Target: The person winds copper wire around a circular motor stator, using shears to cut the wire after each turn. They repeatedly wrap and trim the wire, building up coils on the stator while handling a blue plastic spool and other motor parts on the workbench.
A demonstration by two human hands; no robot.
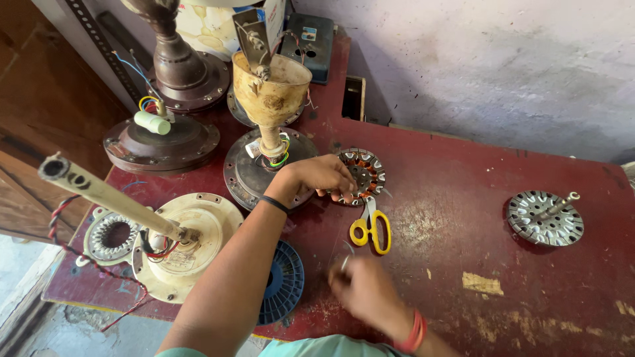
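My left hand (316, 178) rests on a round fan stator (362, 173) with copper windings, gripping its left edge on the red table (463, 264). My right hand (362, 291) is blurred, close to me near the table's front, with its fingers pinched on what looks like a thin wire (345, 259); I cannot make out the wire clearly. Yellow-handled scissors (372, 226) lie between the two hands, just below the stator.
A blue plastic spool (284, 281) lies under my left forearm. Several ceiling fan motors with rods crowd the left: a cream one (192, 244), brown ones (162, 142), a rusty cup (271, 92). A metal rotor with shaft (546, 217) sits at right. A wall rises behind.
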